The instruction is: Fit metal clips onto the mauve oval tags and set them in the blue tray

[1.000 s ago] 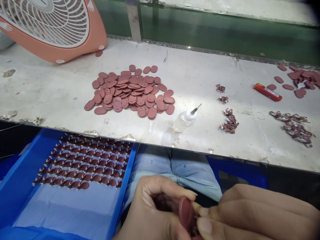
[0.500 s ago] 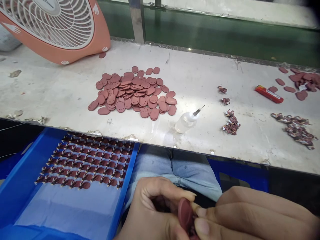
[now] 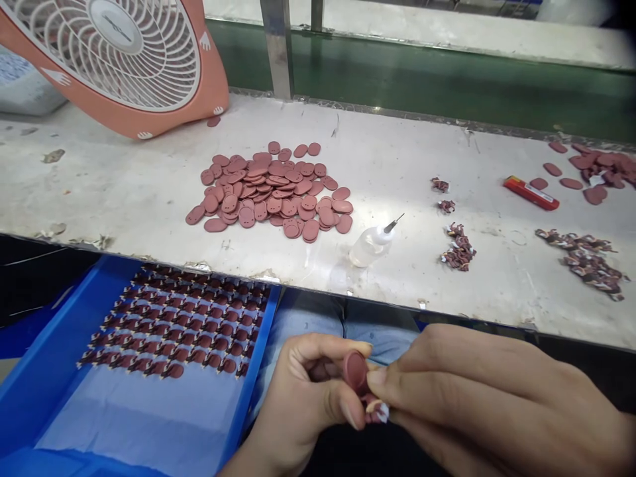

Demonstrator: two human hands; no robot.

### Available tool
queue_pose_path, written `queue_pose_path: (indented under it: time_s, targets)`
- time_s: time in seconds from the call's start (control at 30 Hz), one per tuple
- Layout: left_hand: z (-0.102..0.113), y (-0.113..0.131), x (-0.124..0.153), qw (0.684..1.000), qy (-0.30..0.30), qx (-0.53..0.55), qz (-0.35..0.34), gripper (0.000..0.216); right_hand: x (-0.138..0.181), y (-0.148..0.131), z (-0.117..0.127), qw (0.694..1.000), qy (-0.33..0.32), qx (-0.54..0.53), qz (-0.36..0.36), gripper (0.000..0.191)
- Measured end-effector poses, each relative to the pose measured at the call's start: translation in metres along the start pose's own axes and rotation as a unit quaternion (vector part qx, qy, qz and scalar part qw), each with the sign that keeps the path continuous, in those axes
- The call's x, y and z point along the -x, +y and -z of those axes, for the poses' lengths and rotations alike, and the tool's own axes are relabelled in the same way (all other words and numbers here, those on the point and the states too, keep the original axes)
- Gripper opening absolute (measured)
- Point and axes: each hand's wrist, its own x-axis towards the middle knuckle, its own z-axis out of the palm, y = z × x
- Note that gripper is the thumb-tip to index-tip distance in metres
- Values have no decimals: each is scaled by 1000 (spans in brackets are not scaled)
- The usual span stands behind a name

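Both hands meet low in the frame, over my lap. My left hand [image 3: 308, 397] pinches a small reddish-brown oval piece [image 3: 356, 370] between thumb and fingers. My right hand [image 3: 477, 391] is closed against the same piece from the right, its fingertips on a small dark part with a white bit [image 3: 376, 411] at the piece's lower end. A pile of the same oval pieces [image 3: 273, 192] lies on the white bench [image 3: 99, 192] ahead.
A blue tray [image 3: 34, 384] at lower left holds rows of finished pieces [image 3: 183, 328]. On the bench lie a clear needle-tip bottle [image 3: 371, 244], small dark parts [image 3: 457, 248], another heap of small dark parts [image 3: 589, 262], a red lighter [image 3: 530, 193], more oval pieces [image 3: 596, 169] and an orange fan [image 3: 119, 59].
Both hands have risen in the frame with the oval piece, which now stands more upright between the fingertips. The view has tilted down slightly.
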Motion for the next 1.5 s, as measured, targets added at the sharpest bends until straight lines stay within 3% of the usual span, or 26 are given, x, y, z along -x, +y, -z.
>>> queue_pose_path:
  time_s: [0.23,0.37,0.53,0.83,1.07,1.33,1.5]
  targets:
    - [5,0,-5,1000,-13,2,-20,32,-7,4,5,997,-22,73,28,21]
    - [11,-2,-8,999,-13,30,-4,35,-9,3,7,999,-7,34,8,35]
    - [21,-3,-11,997,-22,67,20,43,-7,12,-1,999,-6,-22,-46,31]
    - [26,-5,-9,992,-59,109,-5,31,-11,13,-12,996,-11,-74,-49,34]
    - [26,-4,-10,996,-42,78,-12,36,-11,10,-13,995,-12,-79,-67,38]
    - [31,-7,-11,997,-63,38,-34,33,-10,12,-14,995,-28,-67,-63,33]
    - [35,-9,-12,997,-65,20,-25,39,-13,13,-15,996,-32,-71,-47,18]
